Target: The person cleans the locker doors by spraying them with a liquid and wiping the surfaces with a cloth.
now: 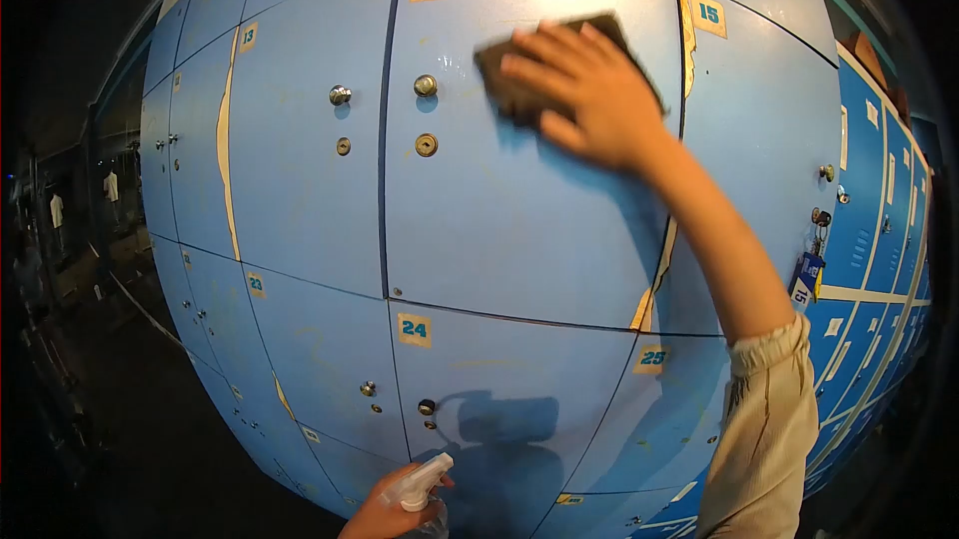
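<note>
My right hand (589,94) presses a dark cloth (614,34) flat against the upper part of the blue locker door numbered 14 (519,219). Its fingers are spread over the cloth, which looks slightly blurred. Low in the view, my left hand (385,511) is wrapped round a clear spray bottle with a white nozzle (428,479), in front of the lower lockers. Small wet-looking marks show on door 14, left of the cloth. A round knob (426,86) and a keyhole lock (427,144) are on that door's left side.
Door 13 (290,179) is to the left, door 15 (759,119) to the right, doors 24 (499,354) and 25 below. Keys with a blue tag (807,274) hang from door 15. Darker blue lockers (864,149) stand at far right.
</note>
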Motion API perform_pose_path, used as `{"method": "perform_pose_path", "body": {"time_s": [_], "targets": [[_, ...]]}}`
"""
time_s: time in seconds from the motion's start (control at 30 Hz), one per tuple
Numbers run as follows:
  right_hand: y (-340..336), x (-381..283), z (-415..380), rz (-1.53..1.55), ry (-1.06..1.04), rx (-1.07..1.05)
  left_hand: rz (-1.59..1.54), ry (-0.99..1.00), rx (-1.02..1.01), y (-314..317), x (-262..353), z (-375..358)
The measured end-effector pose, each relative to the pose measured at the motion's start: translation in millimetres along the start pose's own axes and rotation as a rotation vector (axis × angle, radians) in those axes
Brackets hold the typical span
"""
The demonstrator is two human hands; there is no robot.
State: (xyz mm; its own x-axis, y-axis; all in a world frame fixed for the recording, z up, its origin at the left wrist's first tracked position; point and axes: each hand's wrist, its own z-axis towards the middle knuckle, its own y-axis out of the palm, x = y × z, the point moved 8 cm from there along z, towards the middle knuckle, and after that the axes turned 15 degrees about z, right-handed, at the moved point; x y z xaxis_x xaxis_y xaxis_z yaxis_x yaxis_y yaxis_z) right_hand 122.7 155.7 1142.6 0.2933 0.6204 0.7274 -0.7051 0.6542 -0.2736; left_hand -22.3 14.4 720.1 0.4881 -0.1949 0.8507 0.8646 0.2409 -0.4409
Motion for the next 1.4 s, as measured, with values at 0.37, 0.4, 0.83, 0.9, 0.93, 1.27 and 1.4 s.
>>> {"method": "perform_pose_path", "body": {"time_s": [0.37, 0.4, 0.83, 0.9, 0.93, 1.27, 1.4], "targets": [[-34, 98, 71, -0.21, 0.261, 0.224, -0.086, 0.118, 0.076, -12, -5, -11], [-31, 95, 66, -0.244, 0.241, 0.228, -0.092, 0.143, 0.083, -13, -5, -11], [50, -148, -136, 0.312, -0.031, -0.484, -0.235, -0.177, -0.025, 2, -31, -4], [54, -162, -154, 0.383, -0.072, -0.553, 0.08, 0.013, 0.003, -5, -10, -2], [53, -167, -160, 0.419, -0.093, -0.586, 0.088, -0.004, -0.021, -4, -11, 0], [-15, -9, -39, 0.018, -0.006, -0.149, 0.017, 0.264, 0.022, 6, -1, 6], [-38, 66, 10, -0.216, 0.087, 0.09, 0.011, 0.199, -0.009, 6, -7, 6]]}}
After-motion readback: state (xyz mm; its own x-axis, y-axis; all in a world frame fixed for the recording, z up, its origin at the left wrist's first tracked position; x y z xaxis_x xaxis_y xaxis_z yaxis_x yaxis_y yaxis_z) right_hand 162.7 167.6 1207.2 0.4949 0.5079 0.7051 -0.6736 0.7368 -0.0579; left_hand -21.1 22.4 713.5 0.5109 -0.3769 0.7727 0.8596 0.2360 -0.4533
